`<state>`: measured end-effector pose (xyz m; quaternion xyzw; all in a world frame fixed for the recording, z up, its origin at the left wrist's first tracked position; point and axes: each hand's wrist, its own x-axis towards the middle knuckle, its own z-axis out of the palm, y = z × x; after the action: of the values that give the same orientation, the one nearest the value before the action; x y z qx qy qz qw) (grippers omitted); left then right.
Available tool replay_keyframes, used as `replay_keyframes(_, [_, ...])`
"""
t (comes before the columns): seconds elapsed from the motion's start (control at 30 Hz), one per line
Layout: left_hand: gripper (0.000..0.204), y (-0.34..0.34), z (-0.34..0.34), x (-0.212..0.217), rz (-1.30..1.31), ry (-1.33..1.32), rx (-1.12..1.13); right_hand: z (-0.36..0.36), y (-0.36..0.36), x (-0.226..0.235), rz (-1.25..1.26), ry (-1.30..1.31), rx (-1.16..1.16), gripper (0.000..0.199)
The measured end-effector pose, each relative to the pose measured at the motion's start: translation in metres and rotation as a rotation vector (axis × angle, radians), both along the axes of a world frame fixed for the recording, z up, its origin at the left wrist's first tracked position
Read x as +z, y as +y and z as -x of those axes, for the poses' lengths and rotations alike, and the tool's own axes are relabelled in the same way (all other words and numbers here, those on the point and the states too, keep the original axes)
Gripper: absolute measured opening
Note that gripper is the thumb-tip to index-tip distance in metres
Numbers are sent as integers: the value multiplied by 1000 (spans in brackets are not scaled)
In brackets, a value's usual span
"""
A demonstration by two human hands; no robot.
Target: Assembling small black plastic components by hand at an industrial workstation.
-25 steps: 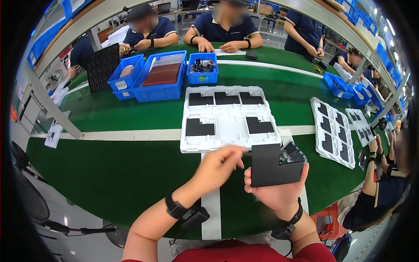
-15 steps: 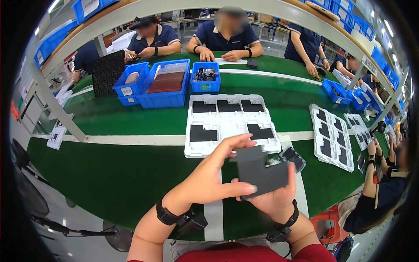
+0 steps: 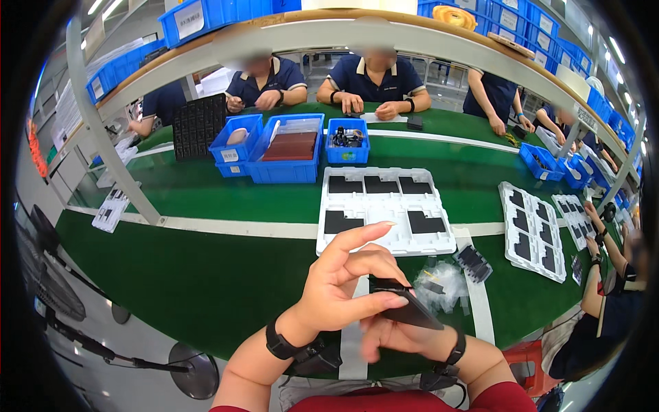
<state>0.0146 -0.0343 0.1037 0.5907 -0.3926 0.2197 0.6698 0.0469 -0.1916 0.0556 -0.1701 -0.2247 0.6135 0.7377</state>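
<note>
My left hand [image 3: 347, 285] pinches a flat dark grey piece [image 3: 412, 312] between thumb and fingers. The piece is tilted, so its thin edge shows. My right hand [image 3: 398, 338] is under the piece, its fingers apart and a little blurred; part of it is hidden by the piece, and whether it touches it is unclear. Just beyond my hands lies a white moulded tray [image 3: 384, 221] with several flat, dark, notched pieces in its pockets. One lower middle pocket holds no piece. To the right of my hands are a crumpled clear plastic bag [image 3: 441, 285] and a dark ribbed part [image 3: 473, 264].
Blue bins [image 3: 285, 172] stand beyond the tray at left, one with brown sheets. A smaller blue bin [image 3: 348, 156] holds black parts. A second white tray [image 3: 534, 237] lies at right. A shelf frame [image 3: 113, 137] rises at left. Co-workers sit across the green table [image 3: 171, 275].
The piece has turned from showing its broad notched face to nearly edge-on. My right hand's fingers have come off its face and lie lower. The view has shifted, uncovering the plastic bag.
</note>
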Motion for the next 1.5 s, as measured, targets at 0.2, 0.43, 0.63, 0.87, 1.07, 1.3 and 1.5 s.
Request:
replay_keyframes(0.2, [63, -8, 14, -17, 170, 242, 347, -18, -19, 34, 191, -1209, -1025, 37])
replay_keyframes(0.43, [64, -7, 11, -30, 202, 466, 244, -16, -8, 19, 275, -1528, -1141, 9])
replay_keyframes(0.63, [84, -2, 14, -44, 400, 731, -242, -14, -4, -1, 391, -1196, -1043, 10])
replay_keyframes(0.87, [98, -3, 12, -55, 415, 743, -262, -14, 1, -12, 382, -1071, -1029, 10])
replay_keyframes(1.07, [108, -3, 10, -58, 436, 770, -195, -13, 0, -13, 376, -895, -896, 13])
replay_keyframes(1.3, [100, -2, 7, -67, 478, 751, -266, -16, 3, -37, 280, -385, -641, 18])
replay_keyframes(1.5, [94, -5, 0, -63, 723, 915, -266, -12, 9, -39, 220, -305, -526, 21])
